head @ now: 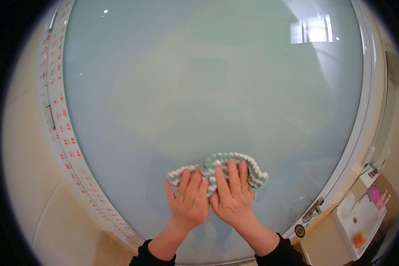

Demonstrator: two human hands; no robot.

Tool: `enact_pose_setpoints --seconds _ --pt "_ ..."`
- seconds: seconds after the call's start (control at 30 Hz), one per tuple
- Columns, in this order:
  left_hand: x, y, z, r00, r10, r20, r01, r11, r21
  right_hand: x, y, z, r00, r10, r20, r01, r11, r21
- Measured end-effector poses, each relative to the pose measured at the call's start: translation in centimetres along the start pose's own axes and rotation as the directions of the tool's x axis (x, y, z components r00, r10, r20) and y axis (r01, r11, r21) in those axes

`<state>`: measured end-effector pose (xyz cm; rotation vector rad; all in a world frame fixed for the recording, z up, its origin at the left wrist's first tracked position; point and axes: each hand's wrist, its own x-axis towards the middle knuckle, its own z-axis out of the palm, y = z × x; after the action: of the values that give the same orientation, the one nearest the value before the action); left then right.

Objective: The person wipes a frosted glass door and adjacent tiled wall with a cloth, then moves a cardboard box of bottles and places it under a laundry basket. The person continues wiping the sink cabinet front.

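Observation:
Both of my hands are spread flat on a knitted or crocheted cloth (210,166) with green and white stripes, pressing it against a large frosted glass door panel (202,99). My left hand (190,203) covers the cloth's left half, its thumb side beside the other hand. On the right half lies my right hand (232,199), fingers pointing up the glass. The cloth is bunched in a wavy shape, and its upper edge shows above my fingertips. Black sleeves end at both wrists. The palms and the cloth under them are hidden.
A white frame strip (66,133) with red printed marks borders the glass at left. At lower right are a metal door handle (314,211) and a white washbasin (369,226) with pink bottles (379,197) and an orange object (359,239). A bright window reflection (314,31) shows on the glass.

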<state>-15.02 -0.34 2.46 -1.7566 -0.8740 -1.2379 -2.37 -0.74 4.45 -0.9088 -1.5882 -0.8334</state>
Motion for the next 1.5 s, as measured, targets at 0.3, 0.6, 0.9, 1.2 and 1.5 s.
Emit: enact_pose_setpoints --seconds 0.3,0.6,0.9,1.2,1.5 --pt "-13.3 -0.9 0.6 0.987 -0.158 -0.025 0.158 0.987 -0.011 -8.8 -5.3 2.7 0.93 -0.17 0.325 0.148 0.985 0.091" --pt "-23.1 3.0 0.9 0.927 0.15 0.343 -0.095 0.98 -0.173 -22.1 -0.3 0.1 0.798 -0.323 0.509 0.275 0.946 0.168" --pt "-6.6 3.9 1.2 0.989 -0.061 0.132 0.075 0.991 -0.107 -8.5 2.3 -1.0 0.97 -0.109 0.218 0.108 0.994 0.013" --pt "-9.5 8.5 4.9 0.934 0.22 0.281 -0.16 0.962 -0.219 -16.4 7.2 -1.9 0.976 0.041 0.216 -0.046 0.999 0.018" --pt "-12.2 11.1 2.7 0.949 0.097 0.3 0.014 0.937 -0.349 -23.4 6.7 -3.5 0.935 0.052 0.351 -0.141 0.962 0.233"
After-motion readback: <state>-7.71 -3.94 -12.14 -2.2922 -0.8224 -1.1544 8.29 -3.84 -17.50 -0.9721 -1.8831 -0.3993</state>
